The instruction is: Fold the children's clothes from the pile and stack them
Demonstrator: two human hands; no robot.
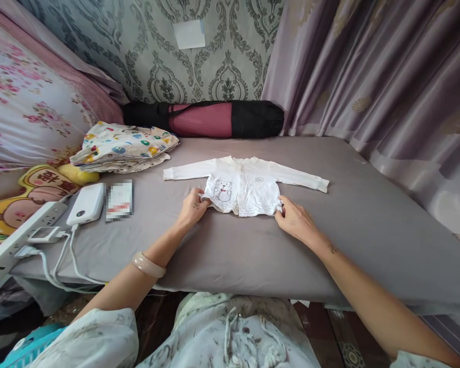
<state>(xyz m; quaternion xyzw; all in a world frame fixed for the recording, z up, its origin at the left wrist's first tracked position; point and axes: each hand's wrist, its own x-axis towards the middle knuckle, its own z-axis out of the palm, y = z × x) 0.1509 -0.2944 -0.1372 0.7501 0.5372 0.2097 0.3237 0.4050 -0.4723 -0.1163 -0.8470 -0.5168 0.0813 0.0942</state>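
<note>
A small white baby shirt (249, 184) lies spread flat on the grey bed sheet (230, 255), its long sleeves stretched out to both sides. A bear with a red bow is printed on its left half. My left hand (193, 207) grips the lower left corner of the hem, fingers closed on the cloth. At the opposite lower corner, my right hand (293, 217) pinches the hem in the same way. Slight wrinkles show along the bottom edge between the hands.
Folded patterned cloth (122, 145) lies at the back left, before a black and maroon long bag (201, 118). Left of me are a white power bank (87, 202), a blurred packet (119, 201), a power strip (26, 243) with cables and a yellow cushion (23, 204). Curtains (368, 76) hang right.
</note>
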